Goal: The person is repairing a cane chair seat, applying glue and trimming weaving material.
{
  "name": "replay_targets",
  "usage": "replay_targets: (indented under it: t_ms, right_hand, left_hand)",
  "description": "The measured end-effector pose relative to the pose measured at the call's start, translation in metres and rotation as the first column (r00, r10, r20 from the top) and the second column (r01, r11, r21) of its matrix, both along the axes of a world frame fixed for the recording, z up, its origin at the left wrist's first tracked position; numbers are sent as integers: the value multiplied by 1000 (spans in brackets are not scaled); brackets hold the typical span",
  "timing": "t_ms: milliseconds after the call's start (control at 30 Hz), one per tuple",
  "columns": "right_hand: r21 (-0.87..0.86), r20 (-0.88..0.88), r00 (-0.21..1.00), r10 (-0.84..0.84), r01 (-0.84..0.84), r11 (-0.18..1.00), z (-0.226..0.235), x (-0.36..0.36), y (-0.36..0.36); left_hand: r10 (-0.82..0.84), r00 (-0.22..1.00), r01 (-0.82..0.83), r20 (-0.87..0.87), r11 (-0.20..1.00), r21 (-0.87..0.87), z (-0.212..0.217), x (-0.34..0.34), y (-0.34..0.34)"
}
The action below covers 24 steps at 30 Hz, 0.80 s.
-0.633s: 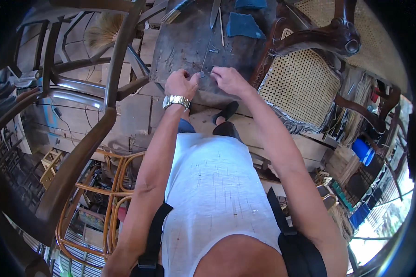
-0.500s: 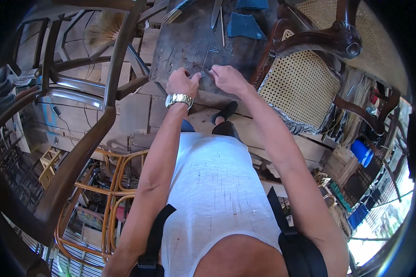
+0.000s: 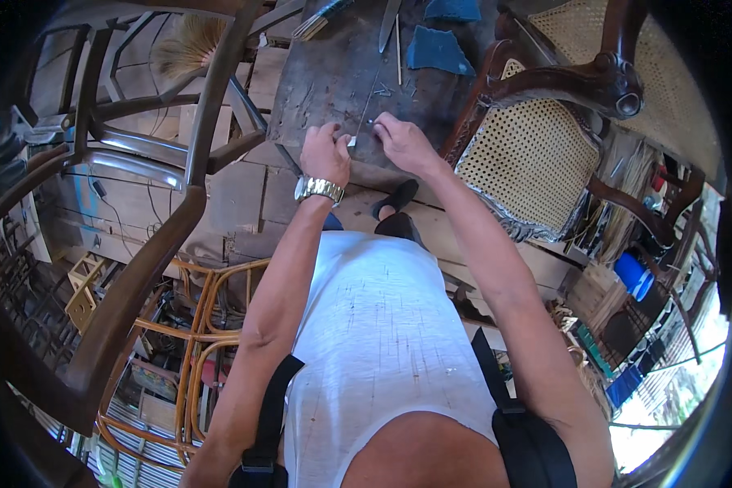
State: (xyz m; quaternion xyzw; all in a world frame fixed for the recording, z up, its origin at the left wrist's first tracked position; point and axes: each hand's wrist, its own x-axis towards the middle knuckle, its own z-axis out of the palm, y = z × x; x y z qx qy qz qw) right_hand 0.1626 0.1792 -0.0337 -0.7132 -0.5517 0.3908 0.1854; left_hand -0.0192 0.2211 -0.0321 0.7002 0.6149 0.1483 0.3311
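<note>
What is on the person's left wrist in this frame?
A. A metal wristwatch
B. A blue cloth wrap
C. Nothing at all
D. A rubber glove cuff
A. A silver-coloured metal wristwatch sits on the wrist just below the left hand, which rests on the dark worn workbench close to the right hand.

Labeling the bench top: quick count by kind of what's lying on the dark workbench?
Blue cloth pieces: 2
Brush: 1
Blade-like tool: 1
Thin strand, held between the left hand and right hand: 1
Total: 5
</note>
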Motion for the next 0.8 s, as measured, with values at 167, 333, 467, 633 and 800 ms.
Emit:
replay_targets:
  t_ms: [167,333,467,633,800]
  right_hand:
    - [67,-90,986,-143,149,987,5,1,-10]
    - [-117,-272,940,-204,178,977,12,5,-11]
    - [-90,-206,972,-117,101,991,13,5,-9]
    - [-68,-153,987,-55,46,997,13,1,-9]
    - [-62,-116,993,35,-42,997,12,1,-11]
  left_hand:
    - [274,921,-132,277,888,-440,-13,-4,3]
    - [464,768,-67,441,743,-666,-23,-4,11]
    - [561,706,-11,433,620,-784,-19,-6,12]
    - [727,596,15,342,416,-909,-12,-11,11]
    - [718,590,-2,369,459,-888,-17,-8,7]
